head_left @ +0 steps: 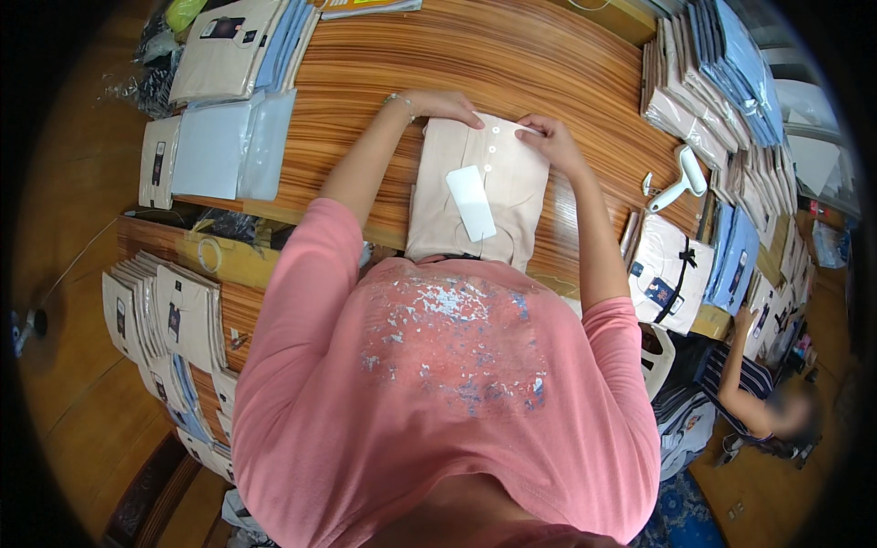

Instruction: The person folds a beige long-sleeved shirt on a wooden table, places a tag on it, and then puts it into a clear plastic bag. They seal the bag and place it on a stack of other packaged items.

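A folded cream shirt [440,212] lies on the wooden table in front of me, its placket with white buttons toward the far edge. A blank white hang tag [470,203] rests on it at a slant, with a thin string near its lower end. My left hand [445,106] grips the shirt's far left edge, fingertips near the top. At the far right corner, my right hand [551,143] pinches the cloth between thumb and fingers. Some fingers of both hands are hidden by the fabric.
Stacks of bagged cream and blue shirts [228,55] stand at the far left, beside clear plastic sleeves [219,142]. More shirt piles [690,87] line the right. A white lint roller [681,178] lies right of my hand. Another person [744,393] works at the far right.
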The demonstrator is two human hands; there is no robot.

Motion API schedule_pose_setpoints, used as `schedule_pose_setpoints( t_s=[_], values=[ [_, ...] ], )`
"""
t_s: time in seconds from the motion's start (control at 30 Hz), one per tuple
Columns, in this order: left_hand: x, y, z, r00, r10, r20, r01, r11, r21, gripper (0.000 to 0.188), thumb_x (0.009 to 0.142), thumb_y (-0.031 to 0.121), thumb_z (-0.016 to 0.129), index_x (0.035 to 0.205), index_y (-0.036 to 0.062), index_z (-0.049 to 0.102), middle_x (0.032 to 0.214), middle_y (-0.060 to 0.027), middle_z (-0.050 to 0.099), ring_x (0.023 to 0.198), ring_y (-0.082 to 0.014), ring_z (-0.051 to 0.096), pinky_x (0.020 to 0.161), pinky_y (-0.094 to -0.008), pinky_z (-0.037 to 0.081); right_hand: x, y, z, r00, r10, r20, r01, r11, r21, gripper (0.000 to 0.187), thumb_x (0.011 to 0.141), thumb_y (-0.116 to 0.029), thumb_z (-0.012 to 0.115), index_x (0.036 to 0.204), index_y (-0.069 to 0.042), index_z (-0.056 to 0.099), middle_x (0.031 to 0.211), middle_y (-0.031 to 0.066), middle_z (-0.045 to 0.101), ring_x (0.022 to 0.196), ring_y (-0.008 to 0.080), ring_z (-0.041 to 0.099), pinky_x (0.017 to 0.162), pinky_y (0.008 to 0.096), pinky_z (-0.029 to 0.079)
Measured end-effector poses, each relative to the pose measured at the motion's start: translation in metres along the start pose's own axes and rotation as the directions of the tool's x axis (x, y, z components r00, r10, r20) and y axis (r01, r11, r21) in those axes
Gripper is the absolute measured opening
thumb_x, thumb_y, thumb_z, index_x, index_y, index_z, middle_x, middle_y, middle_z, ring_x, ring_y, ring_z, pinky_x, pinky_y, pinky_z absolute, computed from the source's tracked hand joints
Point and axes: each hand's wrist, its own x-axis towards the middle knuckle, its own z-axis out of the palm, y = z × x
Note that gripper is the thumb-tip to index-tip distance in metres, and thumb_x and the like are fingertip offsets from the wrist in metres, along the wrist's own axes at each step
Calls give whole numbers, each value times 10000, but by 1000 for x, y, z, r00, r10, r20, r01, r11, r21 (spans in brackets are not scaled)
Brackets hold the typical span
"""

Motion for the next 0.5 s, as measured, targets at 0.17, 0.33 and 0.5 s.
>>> schedule_pose_setpoints(
  t_s=[0.17, 0.33, 0.5],
  values=[
    [-3, -40, 7, 996, 65, -56, -85, 686, -722, 413, 873, 405, 566, 1084, 50, 575, 1011, -74, 597, 827, -121, 600, 728, -235, 487, -3, -5, -5, 992, 124, 27, -127, 978, 166, 196, 818, -149, 662, 949, -3, 648, 838, 31, 639, 752, 97, 561, 687, 217, 451],
    [-34, -71, 19, 903, -124, -412, -111, 858, -501, 402, 876, 368, 585, 1075, 18, 592, 964, -99, 623, 847, -151, 614, 747, -263, 503, -21, 42, -4, 888, -6, -461, 62, 992, 107, 252, 819, -142, 663, 1018, 1, 604, 894, 43, 627, 766, 88, 553, 653, 215, 447],
    [-55, -65, 49, 869, -204, -451, -69, 852, -519, 323, 882, 303, 592, 986, -1, 625, 889, -77, 642, 823, -140, 616, 729, -248, 501, -58, 24, 16, 881, 373, -290, -217, 866, 451, 198, 817, -131, 668, 953, -13, 586, 787, 20, 629, 651, 77, 540, 600, 216, 442]
  ],
)
